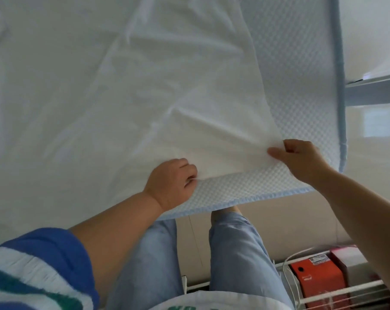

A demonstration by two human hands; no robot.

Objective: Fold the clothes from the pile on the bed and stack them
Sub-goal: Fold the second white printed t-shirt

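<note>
A large white cloth (127,90) lies spread over the bed and covers most of the view. Under it shows a light blue waffle-textured mattress pad (288,70) with a blue bound edge. My left hand (171,182) grips the cloth's near edge at the bed's front, fingers curled round the fabric. My right hand (301,159) pinches the same edge a little to the right, near the pad's front right corner, and the cloth is pulled into creases between the two hands.
A pale metal bed frame rail (373,90) runs at the right. On the floor at lower right a white wire rack (337,294) holds a red box (317,280). My legs in light blue trousers (234,253) stand against the bed's front edge.
</note>
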